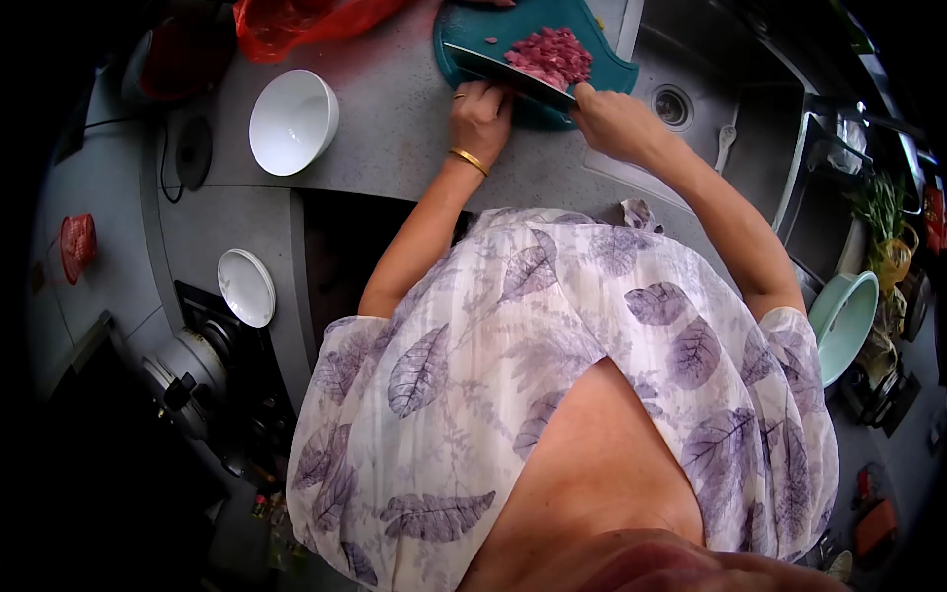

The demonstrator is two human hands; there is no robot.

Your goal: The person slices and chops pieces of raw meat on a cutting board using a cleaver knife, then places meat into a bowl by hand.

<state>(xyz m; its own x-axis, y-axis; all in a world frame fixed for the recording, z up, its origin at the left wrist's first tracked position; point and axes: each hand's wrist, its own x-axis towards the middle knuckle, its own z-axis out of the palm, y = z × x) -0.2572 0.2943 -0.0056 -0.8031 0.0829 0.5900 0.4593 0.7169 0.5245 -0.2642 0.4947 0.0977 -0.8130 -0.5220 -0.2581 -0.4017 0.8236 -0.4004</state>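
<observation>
My right hand point(621, 122) is closed around the handle of a large kitchen knife point(505, 72). The dark, broad blade slants across a teal cutting board point(456, 28), in front of a heap of diced raw meat point(554, 55). At the blade's near side, my left hand point(481, 118) has curled fingers against or close to the metal. Its fingertips are partly hidden, so what they hold, if anything, does not show. A gold bracelet point(469, 161) circles the left wrist. One small meat piece point(490, 40) lies apart from the heap.
A white bowl point(293, 122) stands left on the grey counter point(385, 109), below a red plastic bag point(306, 25). The sink point(710, 49) is to the right, with a white spoon point(726, 145). White plates point(247, 287), a pot point(187, 370) and a mint-green basin point(844, 326) are further out.
</observation>
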